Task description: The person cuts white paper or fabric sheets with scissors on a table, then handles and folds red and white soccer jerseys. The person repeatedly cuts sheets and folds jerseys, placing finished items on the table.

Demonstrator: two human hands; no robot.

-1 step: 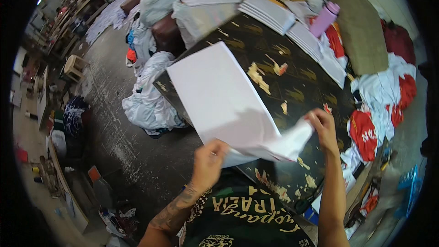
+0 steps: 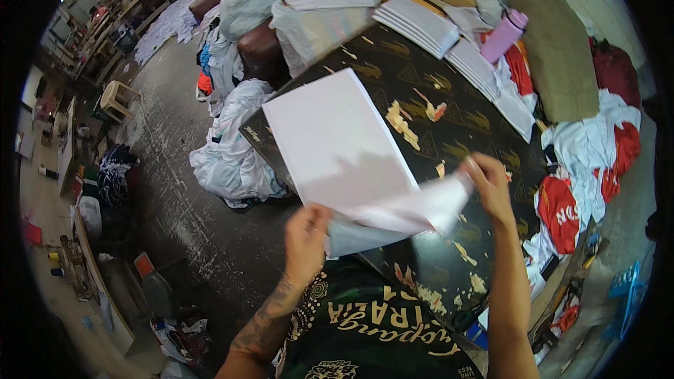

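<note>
A flat white rectangular stack lies across the dark patterned table; paper or cloth, I cannot tell which. Its near end is covered by a thin, limp white sheet, raised and curling, slightly blurred. My right hand pinches the sheet's right corner above the tabletop. At the near left corner my left hand is closed on the sheet's edge, close to my body. A bluish-white underside hangs below the fold between my hands.
Torn yellowish scraps litter the table. Folded white stacks and a pink bottle stand along its far right side. Filled plastic bags sit beyond the far edge, white cloth bundles at the left, red-and-white garments at the right.
My left hand has moved left and slightly nearer my body with the sheet's edge. My right hand has shifted slightly left and up, and more of the underside shows.
</note>
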